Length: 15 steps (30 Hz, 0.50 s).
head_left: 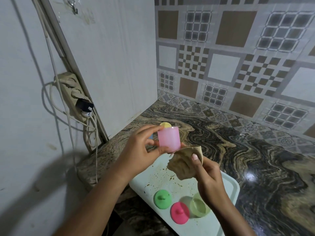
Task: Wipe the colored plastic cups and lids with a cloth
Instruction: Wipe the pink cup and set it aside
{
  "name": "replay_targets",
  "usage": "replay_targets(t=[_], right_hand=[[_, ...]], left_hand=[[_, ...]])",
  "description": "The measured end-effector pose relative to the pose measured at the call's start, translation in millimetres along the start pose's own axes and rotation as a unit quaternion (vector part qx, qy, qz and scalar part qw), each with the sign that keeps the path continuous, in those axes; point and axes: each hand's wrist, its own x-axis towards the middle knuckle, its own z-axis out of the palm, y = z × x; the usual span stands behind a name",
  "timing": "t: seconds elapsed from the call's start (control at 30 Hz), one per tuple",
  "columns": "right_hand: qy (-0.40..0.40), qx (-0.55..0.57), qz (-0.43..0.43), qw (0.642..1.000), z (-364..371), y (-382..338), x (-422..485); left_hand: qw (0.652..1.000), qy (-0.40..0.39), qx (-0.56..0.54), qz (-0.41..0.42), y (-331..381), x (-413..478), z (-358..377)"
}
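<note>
Fingers [150,129] of left hand [136,150] pinch translucent pink cup [168,139]; those of right hand [207,174] clamp tan cloth [180,167]

Marbled stone surface [255,159]: running into a corner, patterned tiled wall [238,57] standing behind it.
Pale rectangular plastic tray [228,183]: lying on the surface's near part.
Green round plastic lid [162,199], pink round plastic lid [179,213], yellow-green translucent plastic cup [199,206]: sitting in a row, left to right, on the tray's near end.
Pink translucent plastic cup [168,139]: being held by the left hand [136,150] above the tray's far end.
Brown cloth [182,165]: hanging from the right hand [207,169], just right of that cup.
Yellow round plastic lid [165,124]: lying on the surface behind the held cup.
White power strip [73,94]: hanging on the left wall, well apart.
</note>
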Motion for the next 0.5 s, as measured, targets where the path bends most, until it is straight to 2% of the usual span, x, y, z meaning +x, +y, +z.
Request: replay_targets(t=[0.1,0.2,0.3,0.4,0.5], right_hand=[[-0.002,-0.008,0.006,1.000,-1.7,1.1,0.8],[0.000,-0.026,0.014,1.000,-2.7,2.5,1.5],[0.002,-0.098,0.025,0.995,-6.3,2.4,4.4],[-0.003,-0.144,0.082,0.986,-11.3,4.3,10.6],[0.026,-0.188,0.116,0.975,-21.1,15.9,21.3]], left_hand=[[0.999,-0.008,-0.028,-0.034,-9.1,2.2,1.1],[0.999,0.001,-0.005,-0.035,-17.6,3.6,3.7],[0.999,-0.004,0.041,-0.033,-23.5,5.6,5.5],[0.992,-0.044,0.091,-0.070,-33.7,5.2,10.0],[0.982,-0.069,0.158,-0.071,-45.2,6.0,18.9]])
